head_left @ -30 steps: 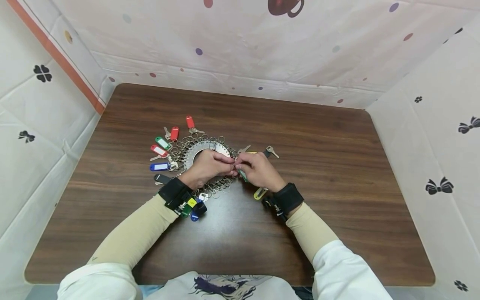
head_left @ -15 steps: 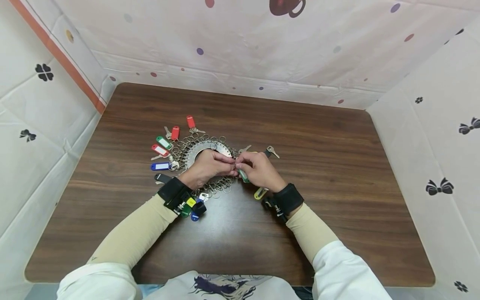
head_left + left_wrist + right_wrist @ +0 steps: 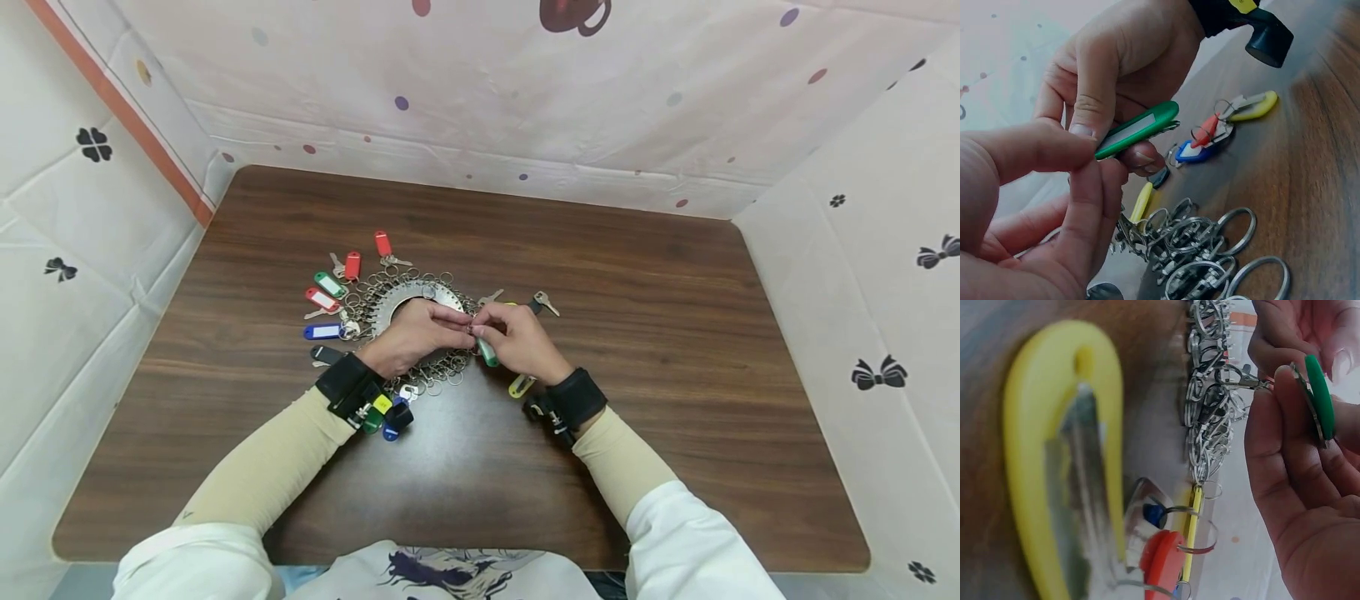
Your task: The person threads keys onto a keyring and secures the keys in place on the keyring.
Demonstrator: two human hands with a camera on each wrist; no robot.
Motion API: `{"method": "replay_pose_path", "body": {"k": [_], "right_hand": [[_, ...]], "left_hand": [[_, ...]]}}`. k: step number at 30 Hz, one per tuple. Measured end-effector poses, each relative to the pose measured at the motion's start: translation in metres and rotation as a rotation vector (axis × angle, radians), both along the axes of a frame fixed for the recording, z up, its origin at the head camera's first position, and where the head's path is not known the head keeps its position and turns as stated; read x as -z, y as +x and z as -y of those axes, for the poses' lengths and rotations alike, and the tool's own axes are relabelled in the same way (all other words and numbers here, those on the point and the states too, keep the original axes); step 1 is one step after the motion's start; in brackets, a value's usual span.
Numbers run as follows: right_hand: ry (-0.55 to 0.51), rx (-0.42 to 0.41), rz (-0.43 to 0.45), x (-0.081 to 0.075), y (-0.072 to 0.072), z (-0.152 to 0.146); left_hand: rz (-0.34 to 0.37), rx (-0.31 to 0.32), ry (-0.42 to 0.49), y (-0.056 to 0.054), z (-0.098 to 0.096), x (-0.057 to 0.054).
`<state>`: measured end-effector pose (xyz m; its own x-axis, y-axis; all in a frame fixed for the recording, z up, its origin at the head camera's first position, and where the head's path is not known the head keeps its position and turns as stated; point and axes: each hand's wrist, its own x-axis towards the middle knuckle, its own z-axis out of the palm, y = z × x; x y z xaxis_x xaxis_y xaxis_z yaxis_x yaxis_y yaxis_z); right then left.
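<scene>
A green key tag [image 3: 1141,128] with a metal key behind it is pinched in my right hand [image 3: 517,337], thumb along its face. My left hand [image 3: 423,333] reaches across a round metal key holder [image 3: 390,302] and pinches with thumb and fingertips at the tag's ring end. The key ring itself is mostly hidden between the fingertips. In the right wrist view, a small metal clip [image 3: 1250,381] stretches from the holder's loops to these fingers. Many split rings [image 3: 1235,231] hang around the holder's edge.
Red [image 3: 382,243], blue [image 3: 322,332] and other tags with keys fan out left of the holder. A yellow tag with a key [image 3: 1066,456] lies below my right hand. Another key [image 3: 546,302] sits to the right. Patterned white sheets [image 3: 600,108] border the wooden table [image 3: 637,275].
The green tag has swung slightly downward at my right fingertips, and more of it shows. Both hands stay nearly in place, with small finger shifts.
</scene>
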<state>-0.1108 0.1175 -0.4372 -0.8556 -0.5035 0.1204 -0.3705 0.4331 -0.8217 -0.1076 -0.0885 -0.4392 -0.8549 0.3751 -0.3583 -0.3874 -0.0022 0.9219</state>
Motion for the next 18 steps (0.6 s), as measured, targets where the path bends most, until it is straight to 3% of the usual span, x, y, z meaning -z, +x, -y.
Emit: {"method": "replay_pose_path", "body": {"k": [4,7,13,18], "right_hand": [[-0.015,0.019,0.032,-0.003,0.000,0.001],[-0.034,0.023,0.061,-0.003,0.000,0.001],[-0.041,0.025,0.065,-0.002,-0.001,0.002],[-0.032,0.042,0.067,-0.002,-0.002,0.002]], "left_hand": [[-0.059,0.009,-0.099,0.000,0.000,-0.001],[-0.152,0.034,-0.223,0.001,-0.001,-0.002],[-0.477,0.079,-0.527,0.006,-0.004,-0.005],[-0.720,0.049,-0.746,0.012,-0.010,-0.009]]}}
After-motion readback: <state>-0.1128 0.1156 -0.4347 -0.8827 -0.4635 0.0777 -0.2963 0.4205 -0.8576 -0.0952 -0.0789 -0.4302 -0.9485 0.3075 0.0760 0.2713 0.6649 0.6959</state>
